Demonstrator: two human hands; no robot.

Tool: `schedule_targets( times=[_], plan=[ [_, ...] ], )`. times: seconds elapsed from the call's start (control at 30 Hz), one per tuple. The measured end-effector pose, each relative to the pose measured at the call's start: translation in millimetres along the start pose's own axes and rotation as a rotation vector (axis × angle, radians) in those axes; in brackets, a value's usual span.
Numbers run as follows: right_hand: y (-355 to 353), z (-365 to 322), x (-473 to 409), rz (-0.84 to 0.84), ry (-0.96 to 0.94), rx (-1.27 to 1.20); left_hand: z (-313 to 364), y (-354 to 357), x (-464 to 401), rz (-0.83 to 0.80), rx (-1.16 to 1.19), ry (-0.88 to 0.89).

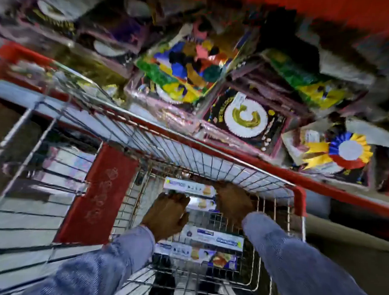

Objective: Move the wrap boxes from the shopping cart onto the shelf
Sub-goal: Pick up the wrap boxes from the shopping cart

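Wrap boxes (209, 241): several lying flat in the shopping cart (299, 203), none visibly moved.
Top box (188, 187): at the far end of the basket, between both hands.
Left hand (169, 215): curled at the box's near left end; firm grip unclear through blur.
Right hand (232, 200): curled at its right end, under the wire rim; same doubt.
Shelf (266, 166): red-edged, just beyond the cart, crowded with party decoration packs (183, 73).
Progress: early by the look; the boxes in view all left to shift.
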State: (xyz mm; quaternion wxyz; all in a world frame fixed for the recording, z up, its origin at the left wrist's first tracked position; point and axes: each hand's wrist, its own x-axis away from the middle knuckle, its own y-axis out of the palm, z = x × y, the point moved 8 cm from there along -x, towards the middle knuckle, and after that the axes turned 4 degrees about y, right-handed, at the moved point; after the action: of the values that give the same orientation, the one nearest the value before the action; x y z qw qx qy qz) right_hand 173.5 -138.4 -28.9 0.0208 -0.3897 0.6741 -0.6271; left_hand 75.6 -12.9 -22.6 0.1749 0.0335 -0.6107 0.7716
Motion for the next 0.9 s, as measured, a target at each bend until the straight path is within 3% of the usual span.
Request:
schedule_targets(
  times=[0.2, 0.4, 0.67, 0.9],
  plan=[
    [68.0, -1.9, -82.5, -0.154, -0.024, 0.097, -32.0, 78.4, -46.0, -0.158, -0.031, 0.043],
    [106.0, 3.4, -112.2, -0.205, -0.124, 0.154, -45.6, 118.1, -57.3, -0.192, -0.152, 0.04],
    [104.3, 9.6, -116.2, -0.199, -0.154, 0.046, -48.1, 128.6, -65.6, -0.163, -0.191, 0.018],
    [50.9, -9.1, -77.3, -0.021, -0.102, 0.083, -40.7, 95.3, -42.3, -0.156, -0.055, 0.002]
  ],
)
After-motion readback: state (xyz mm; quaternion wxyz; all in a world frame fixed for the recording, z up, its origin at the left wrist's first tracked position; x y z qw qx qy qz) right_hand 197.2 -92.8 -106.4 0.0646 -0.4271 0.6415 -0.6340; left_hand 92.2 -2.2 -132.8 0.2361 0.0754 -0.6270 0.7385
